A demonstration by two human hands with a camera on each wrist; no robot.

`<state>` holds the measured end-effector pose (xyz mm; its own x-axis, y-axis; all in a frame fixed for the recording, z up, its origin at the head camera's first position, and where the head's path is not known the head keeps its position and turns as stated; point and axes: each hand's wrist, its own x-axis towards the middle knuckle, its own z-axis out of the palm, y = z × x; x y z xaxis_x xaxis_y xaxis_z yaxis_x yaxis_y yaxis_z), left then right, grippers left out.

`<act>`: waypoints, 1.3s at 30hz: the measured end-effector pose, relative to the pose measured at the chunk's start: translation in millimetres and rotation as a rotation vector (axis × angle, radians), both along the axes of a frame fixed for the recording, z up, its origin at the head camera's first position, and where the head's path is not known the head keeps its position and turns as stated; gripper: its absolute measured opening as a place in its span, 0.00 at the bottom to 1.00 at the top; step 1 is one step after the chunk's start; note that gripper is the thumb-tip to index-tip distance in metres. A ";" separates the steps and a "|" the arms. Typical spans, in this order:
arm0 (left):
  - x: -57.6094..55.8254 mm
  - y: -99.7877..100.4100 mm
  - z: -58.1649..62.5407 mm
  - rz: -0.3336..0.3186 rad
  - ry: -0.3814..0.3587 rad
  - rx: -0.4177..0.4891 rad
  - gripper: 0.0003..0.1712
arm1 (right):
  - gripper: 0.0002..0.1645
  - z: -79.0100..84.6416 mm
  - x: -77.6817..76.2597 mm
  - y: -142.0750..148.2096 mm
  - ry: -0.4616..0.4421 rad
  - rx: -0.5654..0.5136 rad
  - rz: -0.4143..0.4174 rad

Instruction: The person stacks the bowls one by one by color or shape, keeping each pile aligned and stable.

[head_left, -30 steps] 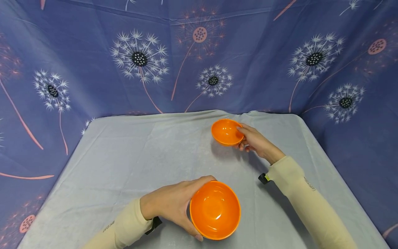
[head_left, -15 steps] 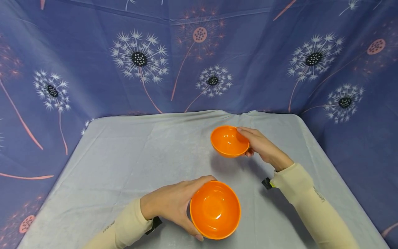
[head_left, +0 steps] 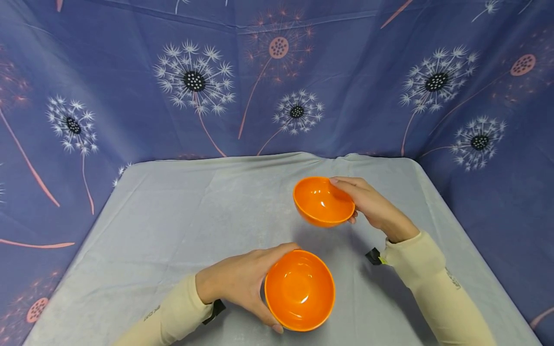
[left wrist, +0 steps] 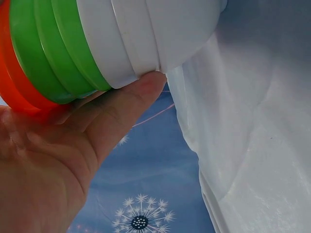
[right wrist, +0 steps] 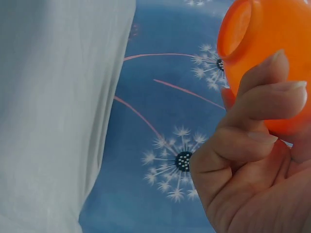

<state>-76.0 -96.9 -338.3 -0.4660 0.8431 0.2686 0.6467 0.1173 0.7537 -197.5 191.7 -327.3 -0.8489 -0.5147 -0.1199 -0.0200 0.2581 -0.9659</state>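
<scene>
Near the front of the table, my left hand [head_left: 246, 278] grips a stack of bowls from its left side, thumb toward me. From above, only the stack's top orange bowl [head_left: 299, 290] shows. The left wrist view reveals green bowls [left wrist: 53, 53] below the orange one, then white bowls [left wrist: 116, 39] at the bottom. Farther back and to the right, my right hand [head_left: 368, 204] holds a single orange bowl [head_left: 323, 202] by its right side, thumb at the rim and fingers underneath. That bowl is raised over the table, tilted slightly, its shadow below. Both bowl interiors in the head view hold nothing.
A pale grey cloth [head_left: 173, 216] covers the table. Blue fabric with dandelion prints [head_left: 346, 72] hangs along the back and both sides. Black wrist mounts [head_left: 373, 256] sit at the cuffs of the cream sleeves [head_left: 433, 283].
My right hand has brought its orange bowl nearer to me and slightly right, closer to the stack. The left hand and the stack have stayed in place.
</scene>
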 end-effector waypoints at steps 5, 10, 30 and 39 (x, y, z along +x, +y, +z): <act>-0.5 -0.7 -2.4 0.007 -0.003 -0.005 0.60 | 0.25 4.9 4.3 -0.2 0.008 -0.001 0.002; -0.3 -0.9 -2.8 0.010 -0.005 -0.004 0.60 | 0.23 10.7 13.4 -1.4 0.020 0.006 -0.020; -2.4 0.0 0.2 -0.033 -0.027 0.028 0.65 | 0.18 19.8 47.6 -11.0 0.136 0.001 0.085; -4.0 -0.2 2.5 -0.055 -0.045 0.046 0.67 | 0.16 20.4 64.0 -16.7 0.194 0.033 0.121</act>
<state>-80.0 -97.1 -335.8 -0.4315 0.8550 0.2877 0.6166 0.0468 0.7859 -133.5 175.1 -306.9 -0.7901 -0.6126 0.0212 -0.2375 0.2740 -0.9319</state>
